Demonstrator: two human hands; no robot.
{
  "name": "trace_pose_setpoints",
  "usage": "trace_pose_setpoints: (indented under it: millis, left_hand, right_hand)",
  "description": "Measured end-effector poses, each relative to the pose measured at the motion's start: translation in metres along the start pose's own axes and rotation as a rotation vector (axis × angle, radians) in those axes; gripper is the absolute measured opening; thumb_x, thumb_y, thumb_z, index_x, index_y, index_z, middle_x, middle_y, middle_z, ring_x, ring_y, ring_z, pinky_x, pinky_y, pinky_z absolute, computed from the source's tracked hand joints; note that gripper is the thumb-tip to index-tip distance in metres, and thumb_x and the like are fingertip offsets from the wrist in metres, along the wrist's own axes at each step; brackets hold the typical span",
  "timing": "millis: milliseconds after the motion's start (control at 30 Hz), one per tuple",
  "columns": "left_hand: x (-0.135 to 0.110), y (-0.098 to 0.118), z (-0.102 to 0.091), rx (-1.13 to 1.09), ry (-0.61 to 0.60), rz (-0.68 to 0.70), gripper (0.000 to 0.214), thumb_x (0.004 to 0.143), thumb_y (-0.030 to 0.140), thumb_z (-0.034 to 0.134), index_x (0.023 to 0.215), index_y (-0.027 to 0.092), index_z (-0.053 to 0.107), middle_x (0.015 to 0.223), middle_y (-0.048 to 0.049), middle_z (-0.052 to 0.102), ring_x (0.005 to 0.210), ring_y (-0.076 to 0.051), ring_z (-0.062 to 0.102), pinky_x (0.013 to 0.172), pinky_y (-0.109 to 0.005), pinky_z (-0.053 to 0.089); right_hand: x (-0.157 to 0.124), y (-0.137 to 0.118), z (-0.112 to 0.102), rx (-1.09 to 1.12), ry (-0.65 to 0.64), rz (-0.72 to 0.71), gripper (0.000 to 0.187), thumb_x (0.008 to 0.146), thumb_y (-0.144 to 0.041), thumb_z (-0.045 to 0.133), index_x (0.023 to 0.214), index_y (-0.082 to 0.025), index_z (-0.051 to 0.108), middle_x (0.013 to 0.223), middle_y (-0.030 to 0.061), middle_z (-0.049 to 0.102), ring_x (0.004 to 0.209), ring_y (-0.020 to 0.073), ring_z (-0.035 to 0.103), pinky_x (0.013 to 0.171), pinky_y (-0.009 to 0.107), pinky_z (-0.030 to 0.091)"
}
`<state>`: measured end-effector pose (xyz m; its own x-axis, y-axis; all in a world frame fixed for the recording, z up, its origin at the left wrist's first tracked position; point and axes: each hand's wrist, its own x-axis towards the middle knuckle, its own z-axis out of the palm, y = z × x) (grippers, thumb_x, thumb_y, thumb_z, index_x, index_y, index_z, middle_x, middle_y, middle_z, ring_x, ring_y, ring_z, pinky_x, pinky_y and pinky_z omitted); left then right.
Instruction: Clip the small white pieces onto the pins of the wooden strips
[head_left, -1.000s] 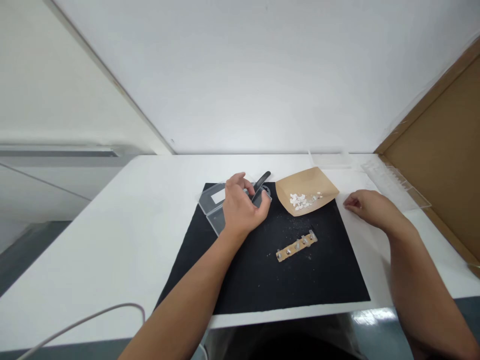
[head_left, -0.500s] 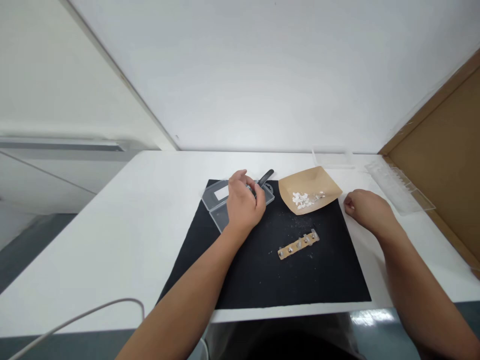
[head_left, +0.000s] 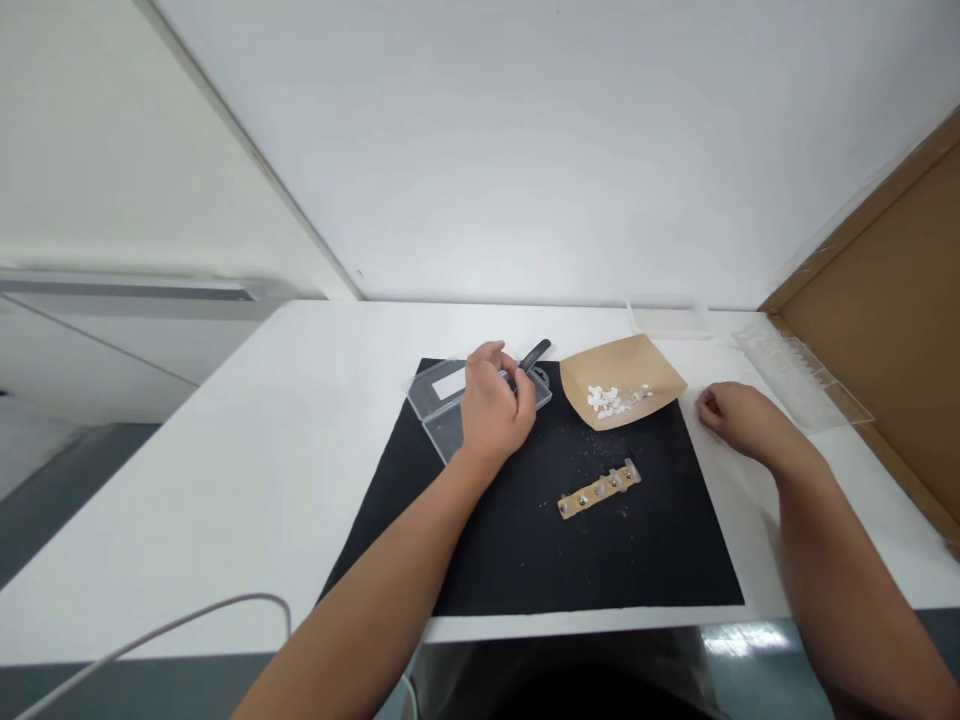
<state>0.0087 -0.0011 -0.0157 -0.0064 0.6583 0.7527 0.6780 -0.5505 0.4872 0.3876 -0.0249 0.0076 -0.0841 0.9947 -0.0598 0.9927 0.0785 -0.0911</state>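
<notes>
My left hand is over the clear plastic case, its fingers bent and thumb and forefinger close together. What they pinch, if anything, is hidden. Just beyond the fingertips a black handle sticks out; the rest of that tool is out of sight behind my hand. My right hand rests loosely closed on the white table, right of a brown paper tray with small white pieces in it. A tan strip with small metal and clear parts along it lies on the black mat.
Clear plastic racks stand at the right, beside a brown board. Another clear piece lies behind the paper tray. A white cable crosses the front left edge. Fine crumbs are scattered on the mat.
The whole view has shifted slightly. Both hands keep nearly the same places and poses; the strip and the tray stay where they were.
</notes>
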Motion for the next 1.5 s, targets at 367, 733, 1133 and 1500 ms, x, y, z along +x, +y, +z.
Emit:
trace_pose_setpoints:
  millis: [367,733,1133,1500]
  left_hand:
    - [0.005,0.032,-0.010,-0.094,-0.138,0.347,0.014,0.092,0.012,0.061,0.102,0.020,0.058,0.082,-0.0024,0.062,0.077,-0.020,0.056,0.078,-0.038,0.048]
    - [-0.004,0.063,-0.010,-0.430,-0.378,0.548,0.023,0.097,0.032,0.077,0.113,0.019,0.067,0.097,-0.0062,0.076,0.091,-0.019,0.073,0.084,-0.036,0.060]
    - [-0.003,0.064,-0.009,-0.592,-0.387,0.477,0.014,0.093,0.024,0.080,0.103,0.020,0.071,0.086,-0.0040,0.078,0.080,-0.017,0.074,0.081,-0.035,0.061]
    - [-0.004,0.066,-0.009,-0.520,-0.389,0.415,0.005,0.097,0.019,0.070,0.100,0.021,0.067,0.087,-0.0040,0.075,0.082,-0.017,0.071,0.083,-0.037,0.061]
  right_hand:
    - [-0.012,-0.007,-0.021,0.237,0.193,-0.013,0.012,0.094,-0.032,0.060,0.090,-0.022,0.065,0.083,0.0039,0.074,0.073,0.0205,0.066,0.066,0.031,0.045]
    - [-0.048,-0.106,-0.024,0.782,0.158,-0.688,0.014,0.084,-0.011,0.067,0.089,-0.023,0.063,0.077,-0.0043,0.064,0.059,0.0083,0.056,0.055,0.020,0.045]
    - [-0.048,-0.113,-0.011,0.737,0.240,-0.680,0.015,0.087,-0.012,0.069,0.094,-0.024,0.063,0.075,-0.0063,0.062,0.060,0.0071,0.056,0.057,0.019,0.044]
    - [-0.045,-0.112,-0.013,0.788,0.215,-0.646,0.007,0.097,-0.022,0.071,0.103,-0.026,0.071,0.078,-0.0030,0.064,0.064,0.0102,0.058,0.059,0.022,0.048]
